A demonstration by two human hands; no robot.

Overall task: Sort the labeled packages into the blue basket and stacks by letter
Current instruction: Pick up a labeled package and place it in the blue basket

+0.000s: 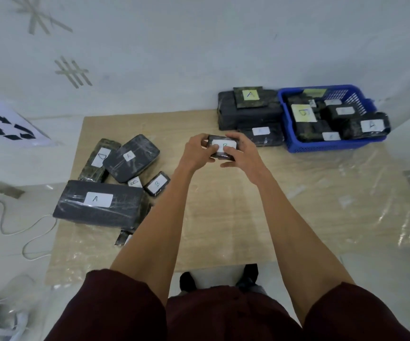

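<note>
package marked b (pixel 224 145) is being pinched at its ends by left hand (pixel 196 151) and right hand (pixel 243 150); seeming light, stiff, film-slick.

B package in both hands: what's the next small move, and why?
Probably carry the B package to the right, toward the blue basket. The left hand and right hand hold it label up. A yellow B label lies in the basket, while the stack beside it shows A on top.

Left grip (pixel 197 151) and right grip (pixel 242 150) side by side at arms' length, both curled round one small package (pixel 223 144).
</note>
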